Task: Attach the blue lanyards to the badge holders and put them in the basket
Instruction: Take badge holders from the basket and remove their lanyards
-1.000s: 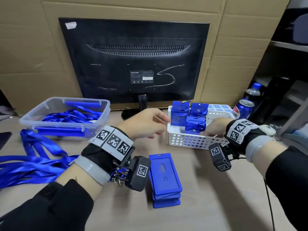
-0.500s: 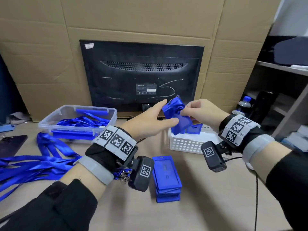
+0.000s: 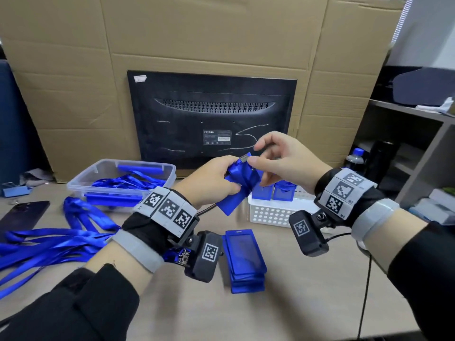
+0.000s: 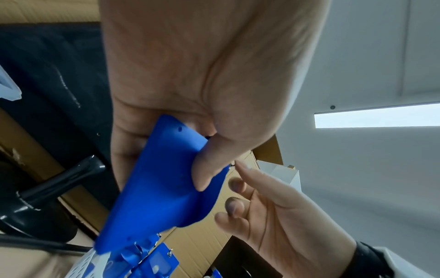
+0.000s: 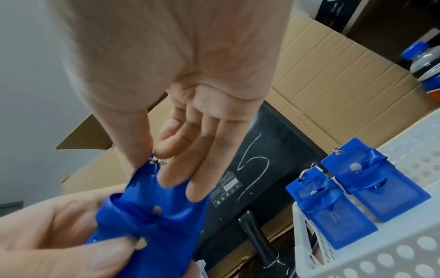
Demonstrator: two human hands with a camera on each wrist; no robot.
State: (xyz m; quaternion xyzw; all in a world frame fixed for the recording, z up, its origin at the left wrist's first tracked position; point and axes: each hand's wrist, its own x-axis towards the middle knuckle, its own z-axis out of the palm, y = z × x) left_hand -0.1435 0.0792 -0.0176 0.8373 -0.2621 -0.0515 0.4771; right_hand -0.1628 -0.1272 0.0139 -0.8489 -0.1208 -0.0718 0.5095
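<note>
Gripping a wrapped badge holder above the basket, left hand steadies it; right hand pinches the metal clip, seemingly checking attachment.

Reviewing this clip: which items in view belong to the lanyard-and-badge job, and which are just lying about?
Job:
- held badge holder, gripped by the left hand, clip end pinched by the right hand
- white basket
- badge holder stack
- loose lanyards
- clear bin

Lying about:
- monitor
- phone
- bottle
</note>
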